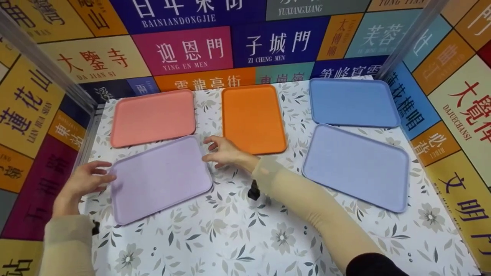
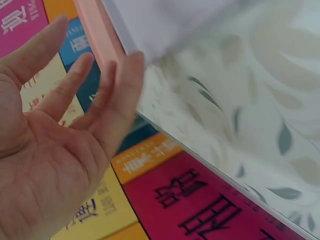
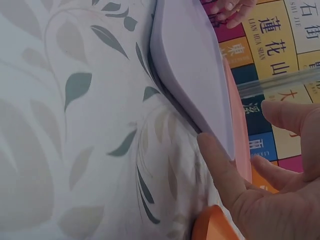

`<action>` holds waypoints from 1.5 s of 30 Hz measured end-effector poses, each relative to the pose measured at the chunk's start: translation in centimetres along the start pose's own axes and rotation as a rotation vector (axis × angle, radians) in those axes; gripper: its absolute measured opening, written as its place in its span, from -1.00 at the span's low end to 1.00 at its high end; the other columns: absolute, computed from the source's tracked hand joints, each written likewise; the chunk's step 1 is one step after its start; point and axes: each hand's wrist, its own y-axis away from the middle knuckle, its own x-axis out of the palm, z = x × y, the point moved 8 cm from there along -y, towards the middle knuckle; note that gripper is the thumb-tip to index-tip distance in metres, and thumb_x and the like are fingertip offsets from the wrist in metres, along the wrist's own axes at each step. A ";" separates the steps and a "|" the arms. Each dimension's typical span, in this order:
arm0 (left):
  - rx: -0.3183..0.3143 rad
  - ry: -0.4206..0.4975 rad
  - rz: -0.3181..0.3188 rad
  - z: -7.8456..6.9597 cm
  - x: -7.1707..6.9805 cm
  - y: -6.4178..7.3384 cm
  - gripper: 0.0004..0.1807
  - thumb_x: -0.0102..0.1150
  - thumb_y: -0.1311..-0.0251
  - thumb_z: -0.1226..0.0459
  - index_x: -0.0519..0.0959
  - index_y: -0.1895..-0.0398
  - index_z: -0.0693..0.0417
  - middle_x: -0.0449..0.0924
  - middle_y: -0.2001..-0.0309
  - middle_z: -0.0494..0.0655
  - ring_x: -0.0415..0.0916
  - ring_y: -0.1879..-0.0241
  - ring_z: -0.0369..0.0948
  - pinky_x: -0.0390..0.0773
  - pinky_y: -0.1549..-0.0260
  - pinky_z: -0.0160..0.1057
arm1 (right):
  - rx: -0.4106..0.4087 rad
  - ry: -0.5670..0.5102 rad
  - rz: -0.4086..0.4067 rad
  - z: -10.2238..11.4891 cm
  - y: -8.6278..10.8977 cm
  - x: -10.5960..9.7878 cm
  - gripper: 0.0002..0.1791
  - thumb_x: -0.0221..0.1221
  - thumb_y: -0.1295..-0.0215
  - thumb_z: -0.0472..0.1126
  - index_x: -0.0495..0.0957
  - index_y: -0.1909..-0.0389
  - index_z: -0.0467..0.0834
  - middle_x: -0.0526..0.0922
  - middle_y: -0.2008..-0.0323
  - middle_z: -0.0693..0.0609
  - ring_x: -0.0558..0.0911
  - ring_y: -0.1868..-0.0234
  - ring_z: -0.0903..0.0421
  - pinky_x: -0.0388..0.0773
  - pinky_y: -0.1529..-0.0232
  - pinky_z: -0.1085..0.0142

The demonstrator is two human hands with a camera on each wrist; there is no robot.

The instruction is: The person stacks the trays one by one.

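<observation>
A light purple tray lies slightly turned on the table, at the left in the head view. My left hand is by its left end, fingers loosely spread and fingertips right at the rim. At the opposite end, my right hand has its thumb tip at the tray's right edge, the other fingers apart and relaxed. In the right wrist view one fingertip meets the side of the purple tray. The left wrist view shows my left palm with nothing in it.
A pink tray lies just behind the purple one. An orange tray is beyond my right forearm. On the right lie a blue tray and a periwinkle tray. Printed panels wall the floral-covered table.
</observation>
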 end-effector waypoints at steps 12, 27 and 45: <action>-0.147 0.071 0.084 4.6 1.1 1.6 -0.15 0.25 -0.66 0.04 0.16 -0.74 0.32 0.38 -0.54 0.57 0.63 -0.28 0.11 0.88 -0.11 0.04 | 0.038 0.078 -0.052 -0.5 -0.8 2.7 -0.25 0.51 -0.36 -0.28 0.51 -0.55 -0.18 0.63 -0.42 -0.29 0.73 -0.31 -0.20 0.91 0.00 0.08; -0.063 0.321 0.161 5.8 2.3 1.2 -0.34 0.29 -0.64 0.22 0.35 -0.69 0.05 0.50 -0.22 -0.07 0.70 -0.05 -0.31 0.89 -0.06 -0.05 | 0.016 0.047 -0.045 -0.4 -1.4 3.2 -0.19 0.50 -0.21 -0.48 0.55 -0.53 -0.21 0.68 -0.37 -0.27 0.72 -0.19 -0.06 0.89 0.06 0.18; -0.021 0.277 0.103 5.9 1.8 0.4 -0.25 0.32 -0.58 0.30 0.33 -0.75 -0.10 0.51 -0.34 -0.12 0.65 -0.04 -0.35 0.85 -0.06 -0.19 | 0.024 -0.070 -0.029 -0.9 -1.5 2.2 -0.10 0.36 0.02 -0.75 0.60 -0.47 -0.29 0.78 -0.27 -0.34 0.80 -0.20 -0.13 0.89 0.06 0.21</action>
